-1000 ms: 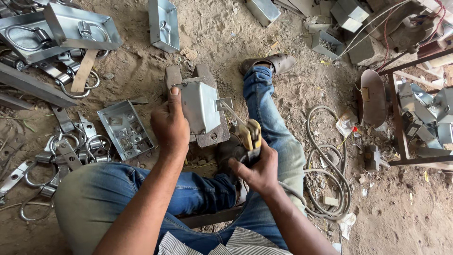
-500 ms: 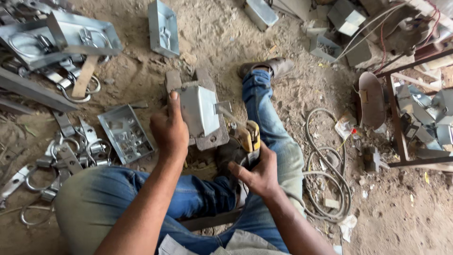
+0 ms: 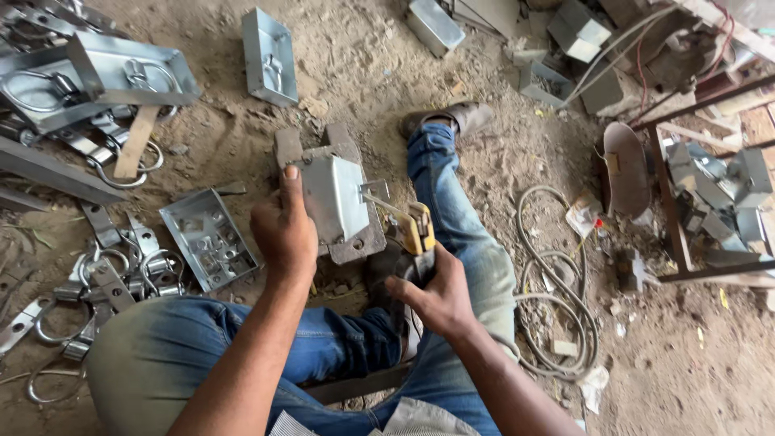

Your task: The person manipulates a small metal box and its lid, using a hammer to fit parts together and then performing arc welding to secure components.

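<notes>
Small grey metal box (image 3: 335,198) sits on a flat slab (image 3: 359,242) on the sandy dirt floor (image 3: 363,56), just in front of the person's knees; long axis runs away from the person, tilted slightly left, closed face up. Left hand (image 3: 282,234) lies on the box's left side, fingers curled on it, thumb pointing up along the edge. Right hand (image 3: 436,295) is closed round a yellow-black tool (image 3: 418,234), its thin rod reaching the box's right edge. Jeans-clad right leg (image 3: 460,218) stretches out beside it. Around: open metal tray (image 3: 208,238), ring clamps (image 3: 105,274) at left, coiled cable (image 3: 557,299) at right, more boxes (image 3: 270,56) further off.
</notes>
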